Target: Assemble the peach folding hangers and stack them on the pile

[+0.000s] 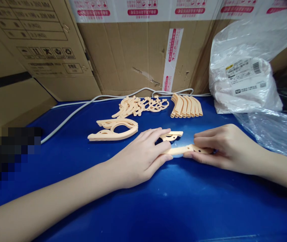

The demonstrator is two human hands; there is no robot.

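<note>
1. Showing stacked cream pieces (119, 135) left of centre on the blue table (143, 211).
2. Pinching the long cream part (180, 150), at centre, between thumb and fingers of the left hand (143, 154).
3. Showing curved strips (186, 107) above centre.
4. Pinching that part's right end, right of centre, with the right hand's thumb and fingers, right hand (224, 146) curled.
5. Showing a plastic bag (222, 97), upper right.
</note>
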